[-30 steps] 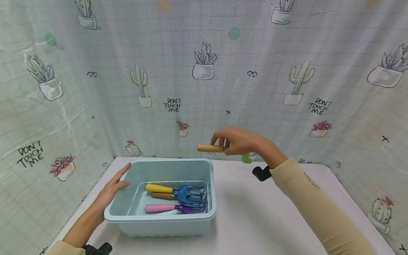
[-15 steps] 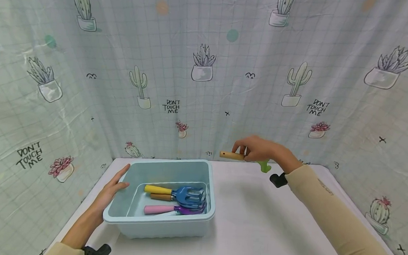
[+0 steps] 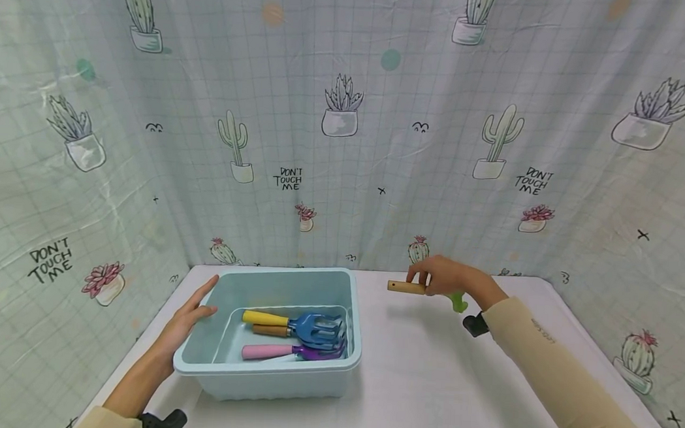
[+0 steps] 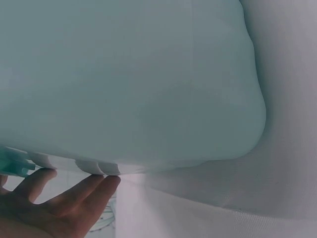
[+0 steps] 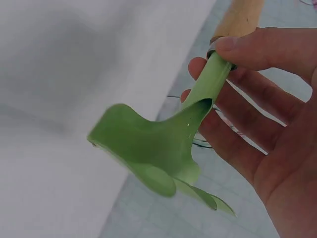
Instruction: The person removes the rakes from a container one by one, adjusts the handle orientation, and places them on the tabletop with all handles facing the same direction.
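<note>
In the head view my right hand (image 3: 449,277) holds a green garden hand rake (image 5: 153,141) low over the table, right of the bin. Its wooden handle (image 3: 404,287) points left. The right wrist view shows my thumb and fingers pinching it around the metal collar, with the broad curved prongs hanging free. My left hand (image 3: 181,322) grips the left rim of a pale blue plastic bin (image 3: 273,381), thumb over the edge. In the left wrist view its fingers (image 4: 101,196) lie against the bin's outer side.
Inside the bin lie a blue hand fork (image 3: 314,330) with a yellow handle, a purple tool with a pink handle (image 3: 266,351) and a brown handle (image 3: 270,331). The white table (image 3: 426,389) runs back to a cactus-print curtain (image 3: 345,162).
My right hand has carried the hand rake to the right, away from the bin, and lowered it towards the table. The left hand and the bin have stayed put.
</note>
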`<state>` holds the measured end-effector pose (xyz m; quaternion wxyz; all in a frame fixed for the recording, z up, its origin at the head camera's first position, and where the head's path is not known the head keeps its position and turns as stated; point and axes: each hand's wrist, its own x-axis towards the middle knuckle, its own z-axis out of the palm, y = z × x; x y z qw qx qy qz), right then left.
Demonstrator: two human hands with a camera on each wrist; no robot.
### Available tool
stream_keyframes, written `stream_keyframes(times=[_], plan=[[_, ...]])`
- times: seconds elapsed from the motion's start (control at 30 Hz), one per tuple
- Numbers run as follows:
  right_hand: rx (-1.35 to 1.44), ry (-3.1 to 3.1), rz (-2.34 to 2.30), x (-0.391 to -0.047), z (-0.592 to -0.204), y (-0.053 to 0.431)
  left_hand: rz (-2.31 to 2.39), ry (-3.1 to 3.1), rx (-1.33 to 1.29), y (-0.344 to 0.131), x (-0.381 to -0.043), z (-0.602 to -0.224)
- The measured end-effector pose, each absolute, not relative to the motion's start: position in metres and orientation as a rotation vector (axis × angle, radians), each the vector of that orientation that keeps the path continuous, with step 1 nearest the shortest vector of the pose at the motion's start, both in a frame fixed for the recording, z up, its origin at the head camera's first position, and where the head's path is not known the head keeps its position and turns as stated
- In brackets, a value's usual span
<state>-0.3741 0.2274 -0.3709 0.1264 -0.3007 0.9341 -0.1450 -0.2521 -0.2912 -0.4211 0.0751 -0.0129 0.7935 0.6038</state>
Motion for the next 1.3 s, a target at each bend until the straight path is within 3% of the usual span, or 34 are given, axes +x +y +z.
stream_keyframes(times=[0.47,1.3], plan=[[-0.851,2.718,-0.396,-0.378,-0.432,0.239,1.840,2.344,-0.048,-0.289,-0.253,-0.419],[-0.739,2.754,-0.439,-0.383,-0.460,0.237,1.855,2.344,-0.037,-0.290,-0.252,-0.419]])
